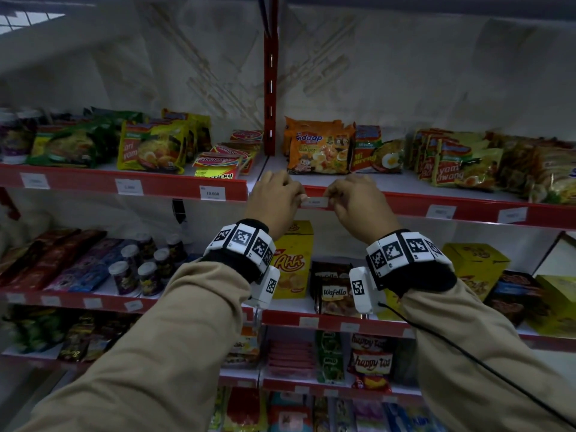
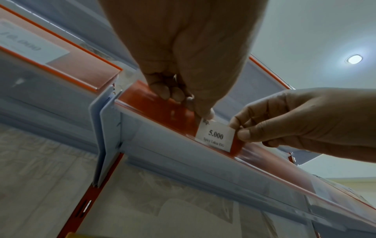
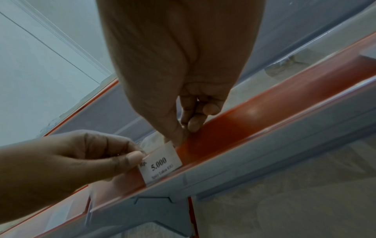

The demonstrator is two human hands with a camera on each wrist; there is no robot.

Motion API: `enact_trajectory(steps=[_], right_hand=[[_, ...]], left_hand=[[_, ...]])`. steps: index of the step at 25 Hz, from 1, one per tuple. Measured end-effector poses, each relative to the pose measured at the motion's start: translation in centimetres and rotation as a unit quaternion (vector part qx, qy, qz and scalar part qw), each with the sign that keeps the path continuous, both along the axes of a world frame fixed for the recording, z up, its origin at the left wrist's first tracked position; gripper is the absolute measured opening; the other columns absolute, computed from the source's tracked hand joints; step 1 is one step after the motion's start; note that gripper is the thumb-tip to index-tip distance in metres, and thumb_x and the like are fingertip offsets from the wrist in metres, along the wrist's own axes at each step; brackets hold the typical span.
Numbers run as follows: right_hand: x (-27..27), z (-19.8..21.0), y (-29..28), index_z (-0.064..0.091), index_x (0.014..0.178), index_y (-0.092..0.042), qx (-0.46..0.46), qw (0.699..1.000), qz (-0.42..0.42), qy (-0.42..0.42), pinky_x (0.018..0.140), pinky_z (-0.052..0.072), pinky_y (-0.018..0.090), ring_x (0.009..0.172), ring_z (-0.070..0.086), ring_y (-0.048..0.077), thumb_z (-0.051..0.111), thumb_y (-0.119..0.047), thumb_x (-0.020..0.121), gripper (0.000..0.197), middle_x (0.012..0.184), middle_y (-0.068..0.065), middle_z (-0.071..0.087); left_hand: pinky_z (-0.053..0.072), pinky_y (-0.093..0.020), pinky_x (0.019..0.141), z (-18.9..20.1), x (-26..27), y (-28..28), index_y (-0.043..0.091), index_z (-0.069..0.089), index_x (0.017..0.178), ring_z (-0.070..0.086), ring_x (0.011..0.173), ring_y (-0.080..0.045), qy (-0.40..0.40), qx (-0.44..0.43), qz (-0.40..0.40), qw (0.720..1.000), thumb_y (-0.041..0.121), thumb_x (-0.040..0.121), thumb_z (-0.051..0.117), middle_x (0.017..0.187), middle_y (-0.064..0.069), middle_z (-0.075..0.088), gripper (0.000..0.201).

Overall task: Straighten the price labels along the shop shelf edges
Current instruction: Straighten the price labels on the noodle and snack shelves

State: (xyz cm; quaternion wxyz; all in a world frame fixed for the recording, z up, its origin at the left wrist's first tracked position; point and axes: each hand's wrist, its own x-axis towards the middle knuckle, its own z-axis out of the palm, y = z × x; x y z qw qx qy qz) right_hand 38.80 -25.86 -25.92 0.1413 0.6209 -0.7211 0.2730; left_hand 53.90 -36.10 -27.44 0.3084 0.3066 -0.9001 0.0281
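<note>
Pinching a white price label (image 2: 215,136) marked "5.000" at both upper corners: left hand (image 1: 274,199) on its left corner, right hand (image 1: 353,202) on its right, fingers (image 3: 194,124) curled, thumb and forefinger pressed together on the paper. Label seated in the red shelf edge strip (image 1: 389,202), just right of the red upright (image 1: 270,88), below an orange noodle packet (image 1: 318,151). Neighbouring labels (image 1: 212,193) along the strip.

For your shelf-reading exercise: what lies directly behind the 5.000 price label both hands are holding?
Behind the 5.000 price label runs the red shelf edge strip. The left hand and right hand pinch its ends; the strip directly behind it is hidden.
</note>
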Motion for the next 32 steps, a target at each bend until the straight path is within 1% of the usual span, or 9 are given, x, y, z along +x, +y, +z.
enact_trajectory(steps=[5, 10, 14, 18, 20, 23, 27, 30, 32], right_hand=[[0.2, 0.0, -0.1, 0.068, 0.099, -0.016, 0.006, 1.0, -0.016, 0.003, 0.083, 0.042, 0.037, 0.105, 0.045, 0.028, 0.056, -0.012, 0.088, 0.016, 0.097, 0.007, 0.06], [0.1, -0.3, 0.3, 0.066, 0.1, -0.015, -0.028, 0.999, -0.009, -0.014, 0.075, 0.038, 0.031, 0.096, 0.048, 0.027, 0.055, -0.002, 0.081, 0.025, 0.095, 0.006, 0.063], [1.7, -1.0, 0.2, 0.065, 0.101, -0.014, -0.023, 0.999, -0.045, -0.009, 0.077, 0.044, 0.04, 0.099, 0.046, 0.029, 0.053, -0.003, 0.084, 0.023, 0.097, 0.008, 0.061], [1.3, -0.7, 0.3, 0.064, 0.102, -0.014, -0.021, 0.999, -0.048, -0.009, 0.078, 0.044, 0.039, 0.101, 0.045, 0.029, 0.053, -0.004, 0.085, 0.023, 0.099, 0.008, 0.06], [1.3, -0.8, 0.4, 0.064, 0.102, -0.012, -0.039, 0.998, -0.048, -0.006, 0.078, 0.042, 0.037, 0.101, 0.045, 0.03, 0.053, -0.002, 0.083, 0.024, 0.101, 0.009, 0.06], [1.4, -1.4, 0.8, 0.063, 0.102, -0.01, -0.062, 0.997, -0.048, 0.026, 0.078, 0.044, 0.039, 0.102, 0.046, 0.031, 0.055, -0.005, 0.083, 0.022, 0.104, 0.01, 0.06], [-0.1, -1.6, 1.9, 0.064, 0.1, -0.007, -0.09, 0.991, -0.048, 0.084, 0.079, 0.042, 0.041, 0.096, 0.049, 0.034, 0.061, -0.011, 0.085, 0.016, 0.1, 0.013, 0.06], [-2.1, -1.3, 3.2, 0.065, 0.096, -0.01, -0.088, 0.987, -0.09, 0.104, 0.078, 0.042, 0.043, 0.093, 0.049, 0.033, 0.064, -0.018, 0.086, 0.013, 0.096, 0.011, 0.061], [-3.8, -1.0, 4.4, 0.064, 0.096, -0.011, -0.079, 0.985, -0.112, 0.109, 0.078, 0.042, 0.044, 0.092, 0.049, 0.033, 0.067, -0.02, 0.085, 0.014, 0.095, 0.011, 0.061]], left_hand=[[0.038, -0.035, 0.085, 0.2, 0.5, 0.1, 0.015, 0.062, 0.112, 0.042, 0.104, -0.025, -0.012, -0.002, -0.01, 1.0, 0.034, 0.099, 0.044, 0.107, -0.006, 0.054, 0.029], [0.034, -0.03, 0.076, 0.6, 0.5, 0.2, 0.017, 0.056, 0.104, 0.043, 0.098, -0.022, 0.036, 0.018, -0.038, 0.998, 0.031, 0.093, 0.056, 0.101, -0.003, 0.055, 0.018], [0.032, -0.028, 0.073, 0.2, 1.5, -0.4, 0.018, 0.057, 0.1, 0.043, 0.098, -0.022, 0.018, -0.001, -0.055, 0.998, 0.027, 0.092, 0.056, 0.099, -0.003, 0.053, 0.012], [0.038, -0.031, 0.073, 0.4, 1.1, -0.1, 0.018, 0.058, 0.101, 0.044, 0.099, -0.024, 0.011, -0.019, -0.042, 0.999, 0.02, 0.093, 0.056, 0.1, -0.003, 0.053, 0.009], [0.033, -0.03, 0.07, 0.4, 1.3, -0.1, 0.018, 0.057, 0.104, 0.044, 0.098, -0.023, 0.012, -0.033, -0.04, 0.999, 0.013, 0.091, 0.056, 0.1, -0.004, 0.052, 0.014], [0.031, -0.029, 0.068, 0.4, 1.5, -0.1, 0.018, 0.056, 0.109, 0.043, 0.097, -0.023, 0.001, -0.064, -0.034, 0.997, 0.008, 0.091, 0.055, 0.102, -0.004, 0.051, 0.022], [0.031, -0.03, 0.072, 0.7, 1.3, 0.2, 0.015, 0.06, 0.106, 0.043, 0.098, -0.026, 0.005, -0.095, -0.028, 0.995, 0.017, 0.091, 0.054, 0.105, -0.006, 0.053, 0.016], [0.033, -0.037, 0.081, 0.9, 0.7, 0.7, 0.016, 0.064, 0.098, 0.046, 0.1, -0.027, 0.013, -0.145, 0.001, 0.989, 0.023, 0.087, 0.057, 0.106, -0.004, 0.056, 0.015], [0.033, -0.038, 0.085, 1.1, -0.8, 1.4, 0.018, 0.065, 0.1, 0.047, 0.102, -0.027, 0.012, -0.149, -0.006, 0.989, 0.024, 0.084, 0.058, 0.11, -0.003, 0.056, 0.019]])
